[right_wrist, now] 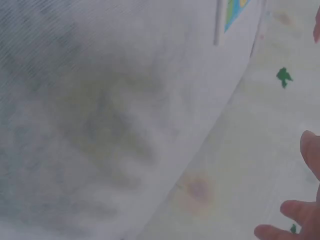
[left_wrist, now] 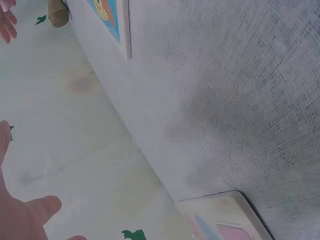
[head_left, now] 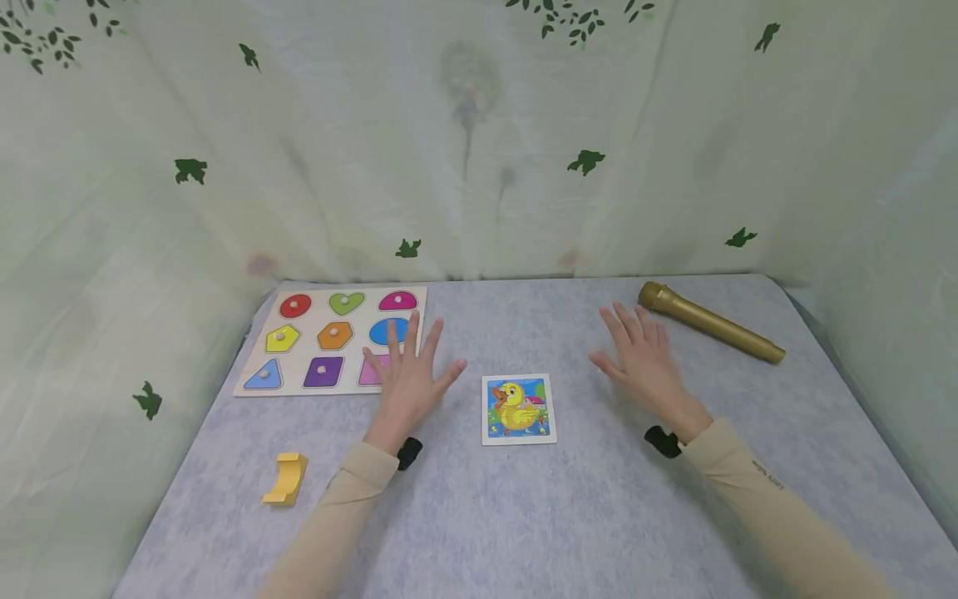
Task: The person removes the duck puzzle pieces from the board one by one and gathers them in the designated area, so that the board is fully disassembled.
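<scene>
My left hand (head_left: 407, 383) hovers with spread, straight fingers over the right edge of a white shape-puzzle board (head_left: 299, 366), covering part of its pink square and blue oval. My right hand (head_left: 644, 366) is held above the table with its fingers extended, near a gold microphone-shaped object (head_left: 714, 323). Between the hands lies a small square duck picture puzzle (head_left: 518, 409) with a white frame. Neither hand holds anything. The left wrist view catches a corner of the board (left_wrist: 225, 207) and the duck puzzle's edge (left_wrist: 125, 30); the right wrist view shows the duck puzzle's corner (right_wrist: 220, 25).
A yellow curved block (head_left: 286, 480) sits at the front left of the table (head_left: 494, 524), which has a grey-blue cloth surface. Pale curtains (head_left: 479, 150) with green leaf prints stand behind the table and along both sides. Each wrist wears a dark strap.
</scene>
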### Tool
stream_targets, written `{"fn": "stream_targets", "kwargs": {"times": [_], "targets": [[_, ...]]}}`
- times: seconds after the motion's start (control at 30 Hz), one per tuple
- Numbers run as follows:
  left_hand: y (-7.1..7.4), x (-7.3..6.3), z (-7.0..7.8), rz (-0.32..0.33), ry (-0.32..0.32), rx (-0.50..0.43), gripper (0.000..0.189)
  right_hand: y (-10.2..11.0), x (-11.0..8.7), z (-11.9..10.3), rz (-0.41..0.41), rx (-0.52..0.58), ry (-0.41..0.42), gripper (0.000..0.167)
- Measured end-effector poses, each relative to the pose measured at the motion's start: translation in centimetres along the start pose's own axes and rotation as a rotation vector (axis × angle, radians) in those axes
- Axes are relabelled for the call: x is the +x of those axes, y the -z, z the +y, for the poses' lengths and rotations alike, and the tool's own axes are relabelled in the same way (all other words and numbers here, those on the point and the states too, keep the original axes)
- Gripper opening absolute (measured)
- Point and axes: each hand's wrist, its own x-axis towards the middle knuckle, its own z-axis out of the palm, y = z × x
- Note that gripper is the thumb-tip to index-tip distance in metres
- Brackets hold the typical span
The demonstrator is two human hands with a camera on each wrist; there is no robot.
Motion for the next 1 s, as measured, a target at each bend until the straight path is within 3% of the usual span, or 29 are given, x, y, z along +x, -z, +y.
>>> {"fn": "stream_targets", "kwargs": {"times": [0.13,0.27,0.4,0.57,0.77,1.0], "targets": [[0.4,-0.7,0.5,-0.033,-0.059,-0.061,0.077,-0.1,0.8,-1.2,-0.006,0.082,0.091,0.071],[0.2,-1.6,0.8,-0.084,-0.178,-0.148,0.072,-0.9,1.7,-3.0,-0.057,0.258,0.144,0.069],[-0.4,-2.6,1.2,-0.179,-0.292,-0.280,0.067,-2.0,2.6,-5.0,-0.137,0.427,0.157,0.064],[-1.2,-3.7,1.7,-0.312,-0.361,-0.384,0.058,-4.4,3.6,-6.5,-0.227,0.565,0.176,0.052],[-2.2,-4.6,2.2,-0.382,-0.446,-0.362,0.047,-6.6,4.6,-7.2,-0.338,0.627,0.187,0.041],[-2.7,-5.6,2.5,-0.396,-0.489,-0.272,0.047,-8.0,5.4,-8.2,-0.415,0.559,0.166,0.035]]}}
